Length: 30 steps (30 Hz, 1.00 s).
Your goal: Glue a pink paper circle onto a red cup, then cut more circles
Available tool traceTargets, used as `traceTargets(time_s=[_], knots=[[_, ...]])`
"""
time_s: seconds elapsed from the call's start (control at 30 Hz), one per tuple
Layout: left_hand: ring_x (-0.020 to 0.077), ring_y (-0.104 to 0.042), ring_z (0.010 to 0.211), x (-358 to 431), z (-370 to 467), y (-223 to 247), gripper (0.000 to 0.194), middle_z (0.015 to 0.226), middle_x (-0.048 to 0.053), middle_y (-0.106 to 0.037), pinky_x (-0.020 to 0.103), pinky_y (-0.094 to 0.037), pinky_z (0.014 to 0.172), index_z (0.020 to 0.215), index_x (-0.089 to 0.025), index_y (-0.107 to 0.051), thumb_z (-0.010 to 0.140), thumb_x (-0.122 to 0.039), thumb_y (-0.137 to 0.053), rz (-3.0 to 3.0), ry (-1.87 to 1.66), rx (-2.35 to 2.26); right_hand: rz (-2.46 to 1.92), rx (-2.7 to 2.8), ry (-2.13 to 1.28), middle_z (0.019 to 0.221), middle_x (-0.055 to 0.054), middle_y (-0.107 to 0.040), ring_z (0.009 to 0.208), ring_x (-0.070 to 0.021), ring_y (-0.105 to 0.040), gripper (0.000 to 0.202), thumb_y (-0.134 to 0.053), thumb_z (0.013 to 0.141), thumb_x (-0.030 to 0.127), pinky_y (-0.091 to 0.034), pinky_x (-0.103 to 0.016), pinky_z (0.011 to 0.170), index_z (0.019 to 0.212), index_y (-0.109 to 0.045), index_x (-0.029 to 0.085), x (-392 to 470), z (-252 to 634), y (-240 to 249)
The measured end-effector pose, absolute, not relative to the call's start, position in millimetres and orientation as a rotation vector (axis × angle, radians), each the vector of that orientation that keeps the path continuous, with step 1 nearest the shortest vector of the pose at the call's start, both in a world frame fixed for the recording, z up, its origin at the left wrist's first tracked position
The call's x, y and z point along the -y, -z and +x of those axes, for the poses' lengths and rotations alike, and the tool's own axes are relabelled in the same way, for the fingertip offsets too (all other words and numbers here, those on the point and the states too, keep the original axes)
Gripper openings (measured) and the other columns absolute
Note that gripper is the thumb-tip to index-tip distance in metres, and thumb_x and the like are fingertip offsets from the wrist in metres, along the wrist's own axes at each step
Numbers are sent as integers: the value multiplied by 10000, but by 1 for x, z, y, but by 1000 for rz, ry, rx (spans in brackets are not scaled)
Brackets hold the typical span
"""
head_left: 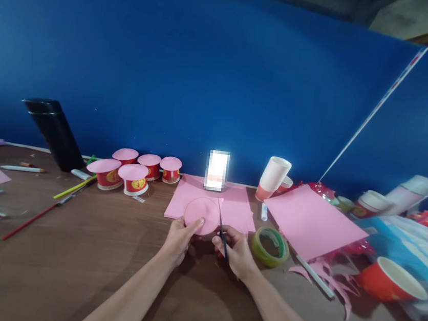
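Observation:
A round piece of pink paper [201, 209] is pinched by my left hand [181, 239], thumb on top, in front of a stack of pink sheets [182, 193]. My right hand [237, 252] is closed around a pair of dark-handled scissors [224, 236]. Their blades point up and away from me along the right edge of the round paper. Whether the blades touch the paper, I cannot tell. A roll of greenish tape [269, 262] lies just right of my right hand.
Several red cups topped with pink discs [133, 173] stand at the back left, near a black flask [53, 134]. A bright, blurred-out phone-like screen [216, 170] leans at the back. On the right are stacked white cups [274, 173], a pink sheet [313, 223], paper scraps [333, 285] and an orange-red cup [383, 283].

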<state>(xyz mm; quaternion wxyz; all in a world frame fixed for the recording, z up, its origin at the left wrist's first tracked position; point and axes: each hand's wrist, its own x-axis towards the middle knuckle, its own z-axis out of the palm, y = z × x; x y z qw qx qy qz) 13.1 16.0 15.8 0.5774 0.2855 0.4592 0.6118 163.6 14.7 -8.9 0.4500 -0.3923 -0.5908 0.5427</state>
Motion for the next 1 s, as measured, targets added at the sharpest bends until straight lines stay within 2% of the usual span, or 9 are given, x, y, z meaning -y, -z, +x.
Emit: traceTargets(time_s=[0.43, 0.67, 1.0], knots=[[82, -529, 449, -17, 13, -17, 352, 586, 28, -643, 170, -404, 411, 745, -88, -619, 500, -291, -771, 621, -1453, -1064, -990, 1452, -1336, 568, 38, -501, 464, -63, -424, 361, -677, 687, 344, -339, -180, 419, 968, -578, 140, -15, 162, 8], [60, -476, 391, -16, 11, -16, 335, 531, -2, -603, 172, -375, 389, 724, -90, -602, 515, -298, -761, 629, -1460, -1039, -977, 1457, -1322, 549, 46, -492, 447, -57, -409, 365, -669, 692, 347, -336, -175, 404, 979, -581, 140, -15, 162, 11], [77, -497, 422, -17, 13, -18, 334, 537, 7, -605, 182, -385, 404, 700, -91, -605, 494, -297, -769, 609, -1488, -1048, -996, 1432, -1344, 522, 47, -489, 428, -63, -406, 395, -680, 669, 370, -342, -185, 392, 980, -590, 142, -14, 162, 8]])
